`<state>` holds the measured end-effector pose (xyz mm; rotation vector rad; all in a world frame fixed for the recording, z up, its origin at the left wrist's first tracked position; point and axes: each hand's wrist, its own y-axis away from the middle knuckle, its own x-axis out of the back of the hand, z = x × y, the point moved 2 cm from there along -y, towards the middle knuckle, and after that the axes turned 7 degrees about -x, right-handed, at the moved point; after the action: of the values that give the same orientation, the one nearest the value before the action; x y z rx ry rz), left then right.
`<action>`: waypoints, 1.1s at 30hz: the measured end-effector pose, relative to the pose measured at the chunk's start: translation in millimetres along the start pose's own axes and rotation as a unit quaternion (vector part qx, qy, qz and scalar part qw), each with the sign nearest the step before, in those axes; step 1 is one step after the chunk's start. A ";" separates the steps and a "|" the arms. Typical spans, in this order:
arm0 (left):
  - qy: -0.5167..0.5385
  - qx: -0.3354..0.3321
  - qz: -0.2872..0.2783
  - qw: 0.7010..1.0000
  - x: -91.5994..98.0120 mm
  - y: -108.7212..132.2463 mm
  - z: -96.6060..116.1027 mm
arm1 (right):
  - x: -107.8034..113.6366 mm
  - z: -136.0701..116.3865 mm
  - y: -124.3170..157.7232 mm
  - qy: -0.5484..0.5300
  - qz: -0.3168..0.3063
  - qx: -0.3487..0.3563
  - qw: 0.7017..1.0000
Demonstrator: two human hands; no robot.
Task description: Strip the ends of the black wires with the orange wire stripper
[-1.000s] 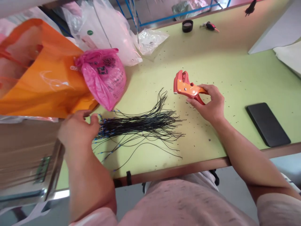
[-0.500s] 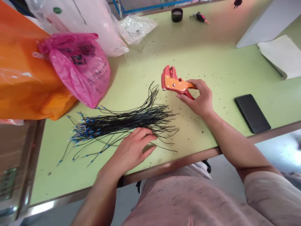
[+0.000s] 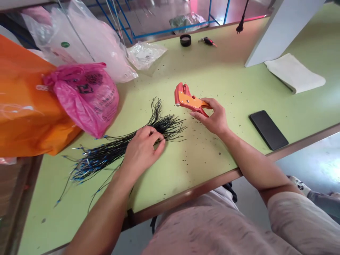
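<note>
My left hand (image 3: 142,150) lies over the middle of a bundle of thin black wires (image 3: 103,157), fingers curled down around it. The wires have small blue crimped ends, most of them fanned out towards the lower left. Some loose strands stick up near my fingers. My right hand (image 3: 212,118) grips the handles of an orange and red wire stripper (image 3: 187,99), whose jaws point left and away from the wires. The stripper is held just above the green table (image 3: 239,81), a short distance right of the bundle.
An orange bag (image 3: 26,106), a pink plastic bag (image 3: 85,99) and clear bags (image 3: 87,46) crowd the left side. A black phone (image 3: 268,129) lies at the right, near the table's front edge. A white cloth (image 3: 293,72), black cap (image 3: 185,40) and keys (image 3: 207,41) sit farther back. Small dark scraps litter the tabletop.
My left hand has moved from the wires' near side onto the bundle, which is now gathered tighter and turned diagonally. My right hand still holds the stripper. The view has swung slightly.
</note>
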<state>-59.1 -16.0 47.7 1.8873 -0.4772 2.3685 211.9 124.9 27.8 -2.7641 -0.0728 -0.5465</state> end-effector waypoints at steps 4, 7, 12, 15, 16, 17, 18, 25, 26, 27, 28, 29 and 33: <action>0.014 -0.053 0.012 0.998 -5.6 -8.1 22.6 | 2.3 -4.5 -0.8 -0.055 -0.010 -0.049 0.997; -0.008 -0.081 0.017 0.997 -15.4 -13.2 33.1 | 3.5 -6.9 -1.4 -0.072 -0.012 -0.064 0.995; -0.052 -0.065 -0.002 0.996 -32.4 -21.5 29.0 | 3.6 -13.0 -0.9 -0.106 -0.023 -0.069 0.992; -0.009 -0.046 0.013 0.999 -37.7 -22.0 21.4 | 3.1 -16.7 0.8 -0.140 -0.035 -0.097 0.985; 0.018 -0.042 0.028 0.999 -38.0 -20.8 19.0 | 2.5 -17.4 1.5 -0.157 -0.046 -0.113 0.980; 0.051 -0.035 0.046 0.997 -37.6 -19.2 16.7 | 1.5 -17.6 2.2 -0.177 -0.064 -0.132 0.973; 0.086 -0.024 0.066 0.994 -36.8 -17.2 14.4 | 0.2 -17.5 3.0 -0.202 -0.087 -0.155 0.963; 0.367 0.100 0.163 0.910 -38.4 -7.1 8.5 | -9.2 -11.0 8.8 -0.354 -0.245 -0.312 0.847; 0.402 0.108 0.170 0.893 -40.3 -7.3 9.7 | -9.5 -10.3 9.1 -0.360 -0.253 -0.316 0.841; 0.435 0.114 0.177 0.875 -42.1 -7.7 11.1 | -9.6 -9.9 9.4 -0.364 -0.259 -0.317 0.837; 0.468 0.118 0.182 0.857 -43.8 -8.3 12.7 | -9.5 -10.0 9.7 -0.368 -0.265 -0.315 0.834; 0.497 0.120 0.188 0.838 -45.0 -8.9 14.2 | -9.5 -10.6 10.2 -0.370 -0.274 -0.312 0.831; 0.556 0.114 0.204 0.798 -44.1 -11.0 19.1 | -9.4 -16.4 14.1 -0.368 -0.319 -0.297 0.822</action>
<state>-27.9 -5.2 11.1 0.1145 -0.4773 3.3279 198.9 106.4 34.3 -3.3426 -1.2248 0.5164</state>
